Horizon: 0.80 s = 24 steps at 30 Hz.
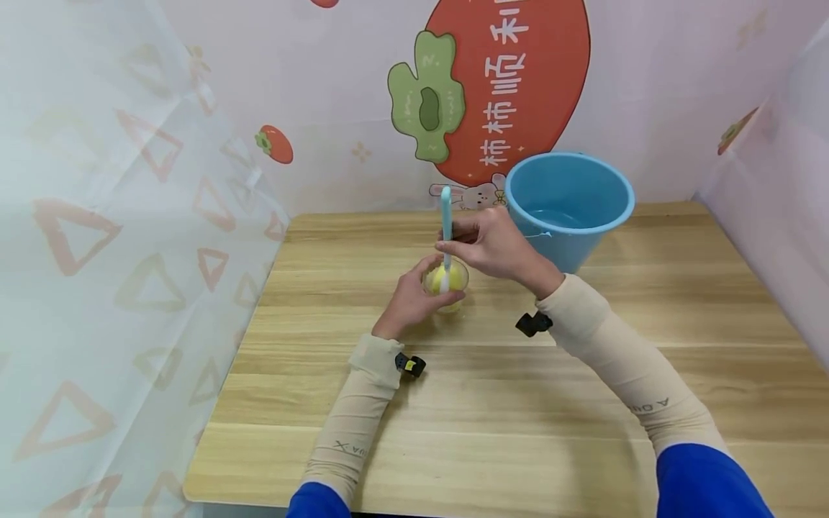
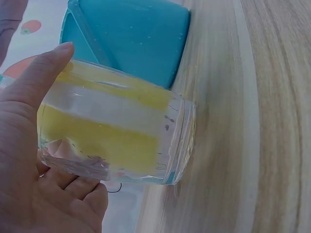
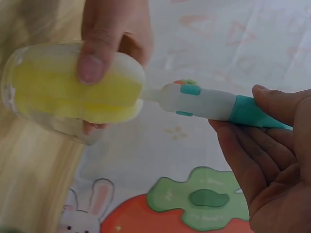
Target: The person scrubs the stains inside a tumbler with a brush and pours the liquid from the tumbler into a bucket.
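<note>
A clear cup [image 2: 184, 143] stands on the wooden table, held around its side by my left hand [image 1: 409, 296]. Inside it sits the yellow-and-white sponge head of a bottle brush [image 3: 129, 90], which fills much of the cup; the top of the sponge shows at the mouth. Above the cup, my right hand [image 1: 495, 243] pinches the brush's white and teal handle [image 3: 214, 103] between thumb and fingers. In the head view the handle points upright. Droplets show on the cup's wall near its base in the left wrist view.
A light blue bucket [image 1: 570, 248] stands at the back of the wooden table [image 1: 492, 432], close to my right hand. Behind it hangs a printed sheet [image 1: 350, 93] with fruit drawings, and more sheeting [image 1: 84, 309] runs along the left.
</note>
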Available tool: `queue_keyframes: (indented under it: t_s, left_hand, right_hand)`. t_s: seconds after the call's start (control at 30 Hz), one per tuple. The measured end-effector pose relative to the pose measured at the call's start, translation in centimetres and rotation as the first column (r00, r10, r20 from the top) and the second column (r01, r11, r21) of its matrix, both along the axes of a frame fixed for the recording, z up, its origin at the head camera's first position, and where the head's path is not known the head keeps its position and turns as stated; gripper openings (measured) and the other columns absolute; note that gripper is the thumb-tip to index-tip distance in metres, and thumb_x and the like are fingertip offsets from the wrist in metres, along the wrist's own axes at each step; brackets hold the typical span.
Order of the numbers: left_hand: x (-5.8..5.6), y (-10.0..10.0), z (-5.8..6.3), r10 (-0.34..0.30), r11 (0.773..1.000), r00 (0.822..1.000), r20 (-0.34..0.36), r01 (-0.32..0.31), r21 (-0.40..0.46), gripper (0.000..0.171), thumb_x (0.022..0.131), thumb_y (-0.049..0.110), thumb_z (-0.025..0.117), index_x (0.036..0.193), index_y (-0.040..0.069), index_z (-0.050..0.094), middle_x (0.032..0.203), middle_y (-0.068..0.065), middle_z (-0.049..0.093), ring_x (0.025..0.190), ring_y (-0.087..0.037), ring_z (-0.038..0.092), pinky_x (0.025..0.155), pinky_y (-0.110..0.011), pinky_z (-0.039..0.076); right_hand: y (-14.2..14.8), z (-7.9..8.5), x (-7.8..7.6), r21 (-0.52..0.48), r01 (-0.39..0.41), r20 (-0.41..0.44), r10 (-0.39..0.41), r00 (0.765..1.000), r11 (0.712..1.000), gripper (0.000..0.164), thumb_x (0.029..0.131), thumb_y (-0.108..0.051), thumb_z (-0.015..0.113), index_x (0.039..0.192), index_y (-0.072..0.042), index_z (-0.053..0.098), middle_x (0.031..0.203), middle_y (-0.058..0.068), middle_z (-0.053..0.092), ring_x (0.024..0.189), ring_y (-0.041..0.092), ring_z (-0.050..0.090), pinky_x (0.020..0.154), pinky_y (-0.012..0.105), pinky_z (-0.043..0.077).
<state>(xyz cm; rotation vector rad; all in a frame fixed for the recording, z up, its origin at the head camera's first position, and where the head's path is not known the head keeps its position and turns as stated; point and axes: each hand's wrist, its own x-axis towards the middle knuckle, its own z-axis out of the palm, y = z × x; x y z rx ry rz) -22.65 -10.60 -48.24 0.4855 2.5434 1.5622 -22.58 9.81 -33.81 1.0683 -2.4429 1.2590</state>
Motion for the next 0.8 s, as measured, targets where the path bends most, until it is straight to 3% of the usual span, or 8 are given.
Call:
queue_keyframes:
  t_s: [0.1,0.17,0.33,0.47,0.67,0.8]
  left_hand:
    - [0.0,0.0,0.1,-0.006,1.000,1.000,-0.014,0.006,0.012,0.090,0.082,0.057,0.088,0.157,0.033,0.046,0.157,-0.003,0.056,0.139,-0.026,0.056,0.116,-0.058,0.043]
    - [0.0,0.0,0.2,-0.009,1.000,1.000,-0.025,0.010,0.018,0.088,0.082,0.056,0.088,0.156,0.032,0.048,0.149,0.000,0.062,0.133,-0.023,0.060,0.115,-0.057,0.045]
    - [-0.1,0.2,0.2,-0.011,1.000,0.999,-0.041,0.012,0.017,0.088,0.081,0.054,0.090,0.155,0.030,0.049,0.140,0.004,0.066,0.136,-0.019,0.057,0.120,-0.055,0.040]
    - [-0.1,0.3,0.2,-0.005,1.000,1.000,-0.022,0.005,-0.001,0.092,0.080,0.056,0.089,0.157,0.028,0.047,0.148,0.001,0.062,0.142,-0.023,0.054,0.122,-0.057,0.038]
    - [0.0,0.2,0.1,0.007,1.000,1.000,0.007,-0.007,-0.024,0.101,0.080,0.061,0.088,0.162,0.024,0.042,0.165,-0.007,0.048,0.151,-0.030,0.045,0.121,-0.059,0.039]
    - [0.0,0.2,0.0,0.010,1.000,1.000,0.002,-0.010,-0.022,0.099,0.080,0.061,0.087,0.161,0.025,0.042,0.165,-0.007,0.048,0.150,-0.030,0.046,0.121,-0.058,0.039]
  right_hand:
    - [0.2,1.4,0.0,0.010,0.010,-0.046,-0.010,0.999,1.000,0.014,0.091,-0.016,0.085,0.102,-0.007,0.083,0.093,0.007,0.083,0.086,0.018,0.081,0.074,0.033,0.065]
    - [0.4,2.5,0.1,0.018,0.030,-0.075,-0.029,0.997,0.999,0.015,0.090,-0.015,0.086,0.102,-0.007,0.084,0.093,0.006,0.083,0.085,0.017,0.081,0.083,0.026,0.059]
    - [0.8,3.9,0.2,0.036,0.067,-0.088,-0.064,0.994,0.997,0.020,0.090,-0.017,0.087,0.106,-0.007,0.083,0.095,0.006,0.083,0.086,0.016,0.081,0.084,0.023,0.057]
    - [0.6,3.1,0.0,0.043,0.064,-0.074,-0.061,0.995,0.997,0.017,0.091,-0.019,0.086,0.104,-0.008,0.084,0.093,0.004,0.083,0.082,0.014,0.080,0.069,0.024,0.058]
    - [0.4,0.2,-0.4,0.060,0.058,-0.022,-0.057,0.998,0.997,0.016,0.093,-0.020,0.084,0.101,-0.006,0.083,0.092,0.006,0.083,0.084,0.015,0.081,0.074,0.033,0.064]
    - [0.4,0.4,-0.3,0.084,0.049,-0.029,-0.047,0.998,0.995,0.015,0.093,-0.020,0.084,0.100,-0.007,0.083,0.090,0.005,0.083,0.080,0.013,0.079,0.069,0.029,0.062]
